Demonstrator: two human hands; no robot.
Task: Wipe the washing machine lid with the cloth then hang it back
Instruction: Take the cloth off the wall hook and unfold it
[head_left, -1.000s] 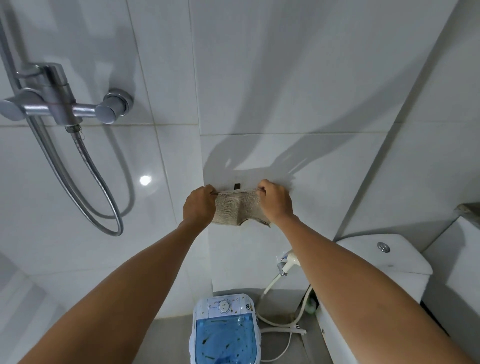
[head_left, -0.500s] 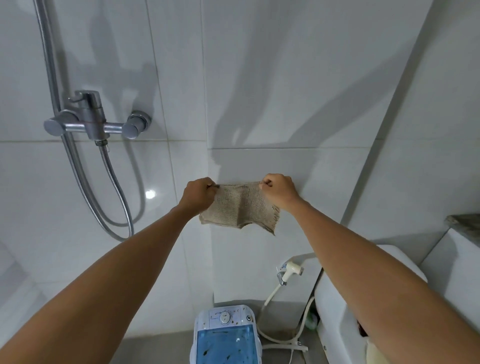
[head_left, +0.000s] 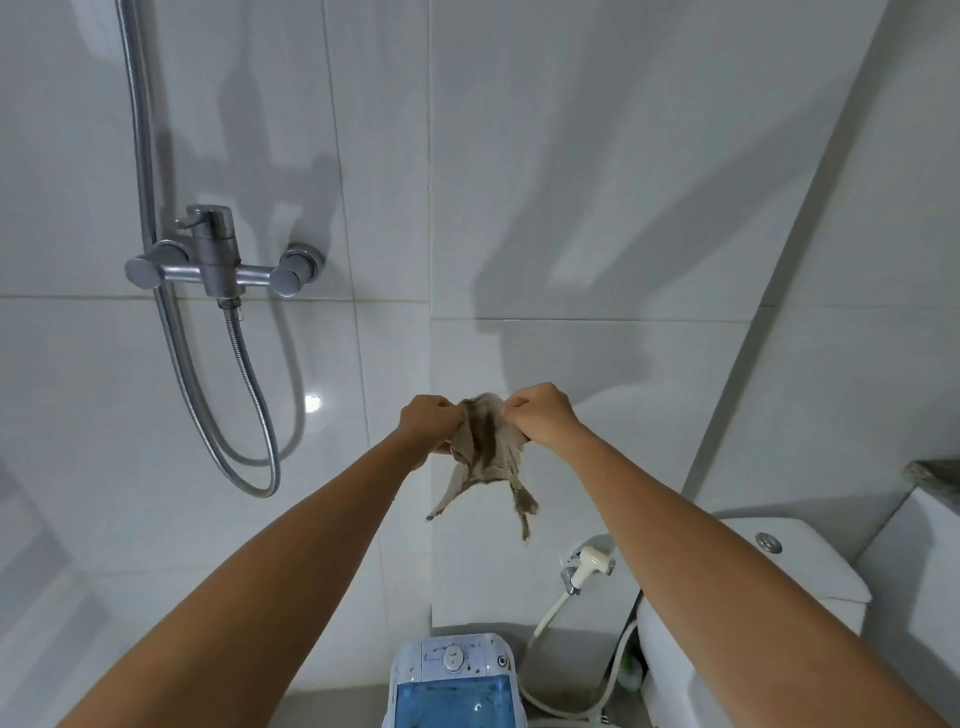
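A beige knitted cloth (head_left: 485, 454) hangs bunched in front of the white tiled wall, its two lower corners dangling. My left hand (head_left: 428, 423) grips its upper left edge and my right hand (head_left: 543, 413) grips its upper right edge, the fists close together. Far below, at the bottom edge of the view, stands the small white washing machine with a translucent blue lid (head_left: 449, 704). No hook shows on the wall behind the cloth.
A chrome shower mixer (head_left: 215, 265) with a looped metal hose (head_left: 249, 415) is mounted on the wall at left. A white bidet sprayer (head_left: 592, 561) hangs at lower right, beside the white toilet cistern (head_left: 795, 566). A ledge (head_left: 935, 475) juts at far right.
The cloth, held spread flat against the wall before, is now off the wall and bunched as my hands came together and lower. The view has tilted, showing more wall above.
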